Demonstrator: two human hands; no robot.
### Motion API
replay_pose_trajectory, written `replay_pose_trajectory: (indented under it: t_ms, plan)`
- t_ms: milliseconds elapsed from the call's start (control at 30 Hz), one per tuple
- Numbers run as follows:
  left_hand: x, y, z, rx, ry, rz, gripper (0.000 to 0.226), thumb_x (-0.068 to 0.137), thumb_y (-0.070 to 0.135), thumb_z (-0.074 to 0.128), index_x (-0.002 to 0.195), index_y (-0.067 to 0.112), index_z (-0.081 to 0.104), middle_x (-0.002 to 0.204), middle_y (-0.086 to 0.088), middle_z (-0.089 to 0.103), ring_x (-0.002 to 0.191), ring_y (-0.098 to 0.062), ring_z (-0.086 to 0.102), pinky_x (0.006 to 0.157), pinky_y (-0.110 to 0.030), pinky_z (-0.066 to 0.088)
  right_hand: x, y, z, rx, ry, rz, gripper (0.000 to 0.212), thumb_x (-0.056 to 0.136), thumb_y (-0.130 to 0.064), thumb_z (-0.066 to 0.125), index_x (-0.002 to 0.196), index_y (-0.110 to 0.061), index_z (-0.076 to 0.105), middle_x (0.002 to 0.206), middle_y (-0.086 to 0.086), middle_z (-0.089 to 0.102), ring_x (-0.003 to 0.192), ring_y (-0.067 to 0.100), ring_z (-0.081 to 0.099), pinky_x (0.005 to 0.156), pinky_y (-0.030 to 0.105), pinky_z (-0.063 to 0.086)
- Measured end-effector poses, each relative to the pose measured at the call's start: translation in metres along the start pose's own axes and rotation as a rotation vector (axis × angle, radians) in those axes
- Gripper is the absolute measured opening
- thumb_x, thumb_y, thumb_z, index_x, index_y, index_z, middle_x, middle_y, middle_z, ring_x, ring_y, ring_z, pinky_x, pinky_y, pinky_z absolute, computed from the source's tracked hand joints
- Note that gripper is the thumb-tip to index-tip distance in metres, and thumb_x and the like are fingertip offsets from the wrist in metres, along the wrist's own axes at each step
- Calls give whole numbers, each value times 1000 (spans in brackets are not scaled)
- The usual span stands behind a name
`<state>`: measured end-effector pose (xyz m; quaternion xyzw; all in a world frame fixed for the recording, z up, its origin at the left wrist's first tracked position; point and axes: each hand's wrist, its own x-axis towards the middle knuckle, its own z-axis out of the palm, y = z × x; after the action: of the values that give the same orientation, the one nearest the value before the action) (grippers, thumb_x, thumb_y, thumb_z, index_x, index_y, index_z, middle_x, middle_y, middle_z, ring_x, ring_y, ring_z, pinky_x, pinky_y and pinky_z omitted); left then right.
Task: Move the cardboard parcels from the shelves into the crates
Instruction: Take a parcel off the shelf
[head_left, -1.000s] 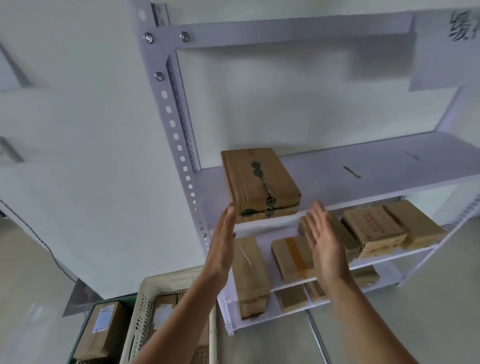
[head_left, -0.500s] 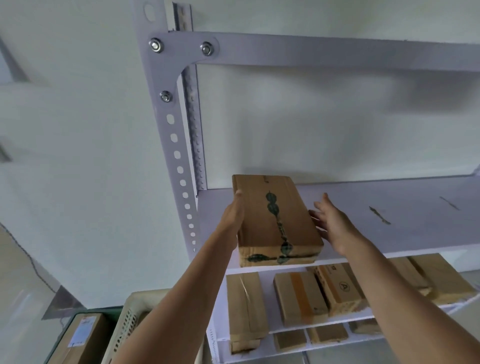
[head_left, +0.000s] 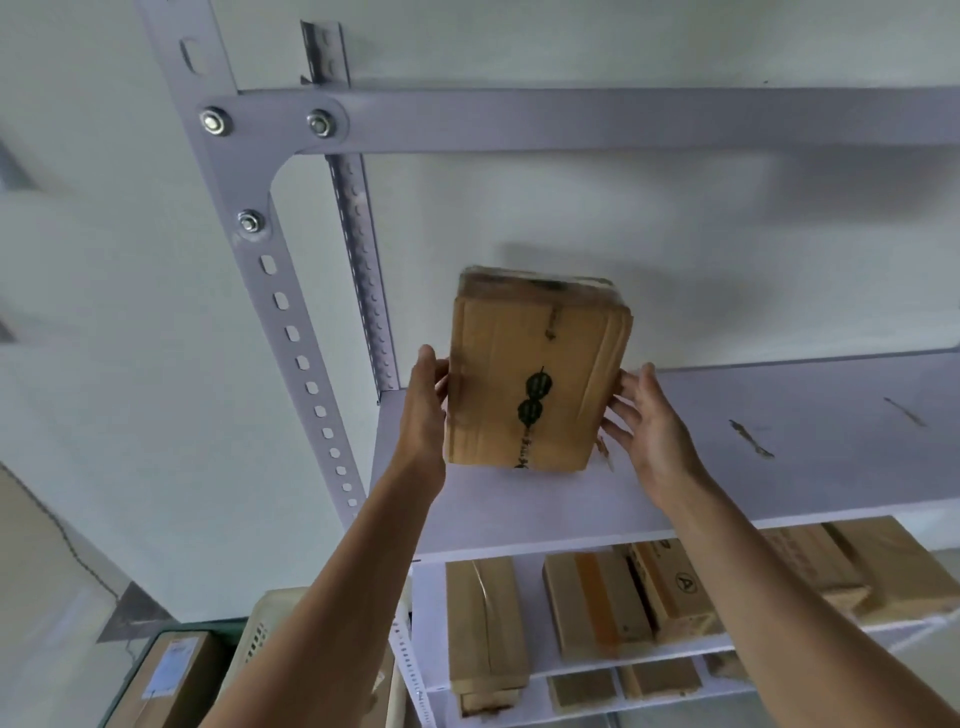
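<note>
White wall (head_left: 571, 208) fills most of the view, w/ soft shadows up top. Thin dark cable (head_left: 62, 535) runs along its lower-left edge, next to beige floor (head_left: 31, 613). Grey triangular patch (head_left: 136, 610) sits at wall base.

A plain white wall (head_left: 104, 364) stands behind a pale purple metal shelf rack (head_left: 291, 332). The floor (head_left: 26, 561) is light beige.

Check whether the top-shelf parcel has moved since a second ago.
Yes. The parcel lay flat at the top shelf's front edge; now it is tipped up between the left hand and right hand, back from that edge.
</note>
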<state>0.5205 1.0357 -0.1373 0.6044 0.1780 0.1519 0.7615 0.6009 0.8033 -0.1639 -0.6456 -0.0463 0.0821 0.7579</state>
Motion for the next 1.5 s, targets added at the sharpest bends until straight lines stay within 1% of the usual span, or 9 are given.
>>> replay_pose_trajectory:
  t_ms: [167,300,500,667,767,900,1033,1300,1500]
  plan:
    - [-20,-15,-5,-9,80,-64,56,111,66,26,128,26,62,138,3,64,139,-22,55,126,-52,31,-12,7,-7,-10,-46,23,57,89,-71,43,122,-32,69,115,-17,79,113,-4,69,102,38,49]
    - [-31,-17,-11,21,153,-121,66,108,73,28,124,22,68,133,-2,68,125,-21,61,121,-55,36,-11,7,-14,-36,-57,67,62,91,-71,44,117,-22,71,110,-4,82,100,5,77,88,32,54]
    - [-55,-12,-6,69,129,-126,70,102,82,23,144,37,57,150,-1,59,140,-27,54,122,-62,35,-21,5,-20,-57,-145,185,106,82,-81,39,155,-5,51,147,13,64,131,24,63,113,41,47]
    - [-71,-16,-7,-2,51,-99,74,105,75,24,158,32,54,161,-11,56,152,-34,47,127,-65,28,-36,8,-21,50,-119,154,73,92,-78,37,117,-21,76,111,-1,82,116,18,68,105,37,48]
    - [-80,-24,-10,-21,-91,-93,79,108,70,20,130,23,80,141,-25,69,137,-48,61,119,-65,44,-47,8,-23,79,-112,130,83,94,-77,35,128,-11,72,128,17,74,126,31,66,113,49,47]
    - [-89,-33,-12,-49,-89,-106,79,102,76,30,145,19,64,144,-16,71,135,-40,66,114,-58,51,-58,9,-23,91,-154,100,74,91,-78,38,130,-24,72,123,4,79,118,25,74,102,46,55]
    - [-101,-39,-6,-3,-166,-35,67,102,75,29,131,38,75,138,-8,75,127,-33,72,99,-45,63,-69,14,-24,82,-204,26,64,100,-70,34,129,-27,71,120,8,79,113,27,76,85,36,64]
    - [-124,-50,4,63,-206,97,63,111,59,17,161,35,48,152,-6,65,138,-32,65,108,-50,59,-85,15,-22,112,-214,-91,71,98,-65,35,158,-29,45,149,11,62,137,32,61,116,62,47]
    - [-141,-49,7,66,-161,72,62,113,55,14,163,34,44,156,-6,61,144,-33,59,118,-54,51,-91,20,-31,148,-252,-62,68,98,-66,37,154,-29,49,142,14,66,130,36,66,110,68,50]
